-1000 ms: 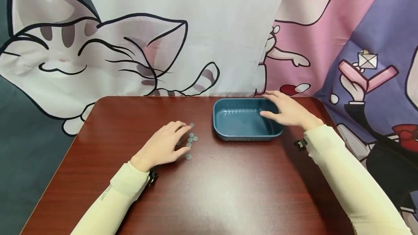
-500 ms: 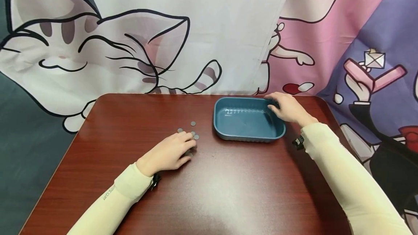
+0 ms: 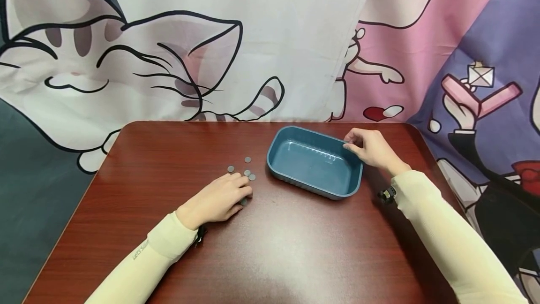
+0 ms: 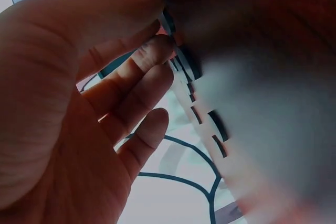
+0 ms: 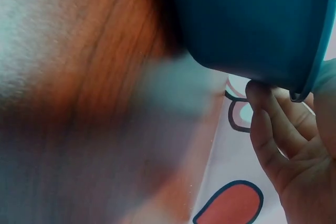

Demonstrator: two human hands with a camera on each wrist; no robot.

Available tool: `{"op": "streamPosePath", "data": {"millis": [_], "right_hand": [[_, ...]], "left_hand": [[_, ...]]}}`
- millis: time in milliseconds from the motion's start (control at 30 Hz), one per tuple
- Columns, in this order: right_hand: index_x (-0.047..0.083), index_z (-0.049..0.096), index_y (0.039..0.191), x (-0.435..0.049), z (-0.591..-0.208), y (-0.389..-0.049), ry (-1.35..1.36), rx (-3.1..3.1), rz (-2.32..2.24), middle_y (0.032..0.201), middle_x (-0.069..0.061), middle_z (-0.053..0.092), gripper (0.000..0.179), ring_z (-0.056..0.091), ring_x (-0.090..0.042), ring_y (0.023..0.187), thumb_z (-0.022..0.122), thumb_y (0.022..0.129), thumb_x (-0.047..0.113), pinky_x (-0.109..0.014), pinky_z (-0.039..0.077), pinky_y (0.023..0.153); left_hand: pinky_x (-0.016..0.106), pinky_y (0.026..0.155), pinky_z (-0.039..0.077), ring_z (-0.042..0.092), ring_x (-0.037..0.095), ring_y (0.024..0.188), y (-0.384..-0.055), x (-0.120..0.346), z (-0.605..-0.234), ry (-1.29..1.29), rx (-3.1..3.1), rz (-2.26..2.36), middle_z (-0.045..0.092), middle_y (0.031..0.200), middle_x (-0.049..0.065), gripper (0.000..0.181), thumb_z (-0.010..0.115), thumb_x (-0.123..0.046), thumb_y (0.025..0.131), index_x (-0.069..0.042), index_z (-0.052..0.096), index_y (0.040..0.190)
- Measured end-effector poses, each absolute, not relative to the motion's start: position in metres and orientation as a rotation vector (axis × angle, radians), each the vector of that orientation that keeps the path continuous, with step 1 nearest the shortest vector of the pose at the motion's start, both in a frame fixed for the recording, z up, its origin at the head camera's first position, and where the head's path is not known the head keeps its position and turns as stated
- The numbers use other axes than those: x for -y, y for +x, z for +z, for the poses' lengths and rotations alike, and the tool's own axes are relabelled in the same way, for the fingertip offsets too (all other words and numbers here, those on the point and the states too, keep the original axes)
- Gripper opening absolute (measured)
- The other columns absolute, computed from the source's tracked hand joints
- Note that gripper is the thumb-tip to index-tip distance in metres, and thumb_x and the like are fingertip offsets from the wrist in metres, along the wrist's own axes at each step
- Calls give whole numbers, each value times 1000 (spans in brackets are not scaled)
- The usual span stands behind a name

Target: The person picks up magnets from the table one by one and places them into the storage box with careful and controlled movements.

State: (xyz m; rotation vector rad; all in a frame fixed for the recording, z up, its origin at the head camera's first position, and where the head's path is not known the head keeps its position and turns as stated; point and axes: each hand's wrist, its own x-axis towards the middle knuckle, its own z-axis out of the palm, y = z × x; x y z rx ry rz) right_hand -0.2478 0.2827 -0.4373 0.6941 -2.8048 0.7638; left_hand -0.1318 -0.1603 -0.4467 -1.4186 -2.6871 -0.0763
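Note:
My left hand (image 3: 217, 199) is low over the table among several small flat grey discs (image 3: 247, 159). In the left wrist view, its thumb and forefinger tips close on the edges of one grey disc (image 4: 167, 22), while the other fingers curl loosely beside it. A blue rectangular tub (image 3: 314, 163) sits turned at an angle to the right of the discs, its inside bare. My right hand (image 3: 371, 148) pinches the tub's back right rim, thumb over the rim. The right wrist view shows the fingers against the outer wall (image 5: 247, 24), under the lip.
A brown wooden table (image 3: 270, 247) carries everything, its back edge against a printed cartoon curtain (image 3: 295, 36). A few discs lie just beyond the left fingertips, between that hand and the tub. A dark strap with a small device (image 3: 387, 194) sits at the right wrist.
The right hand has come down onto the tub's rim and swivelled the tub, its right end nearer me. The left hand has lowered onto the discs and drawn its fingers in.

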Motion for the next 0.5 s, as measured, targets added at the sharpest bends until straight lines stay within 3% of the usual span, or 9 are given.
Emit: {"op": "streamPosePath", "data": {"millis": [500], "right_hand": [[21,70,91,-284,-442,-219,809,2730,904,77,11,64,12,57,-6,67,77,82,18,-19,47,59]], "left_hand": [[33,76,44,49,19,85,-129,157,-451,-1435,2657,-94,52,90,-5,20,75,-17,77,-19,61,92]]}}
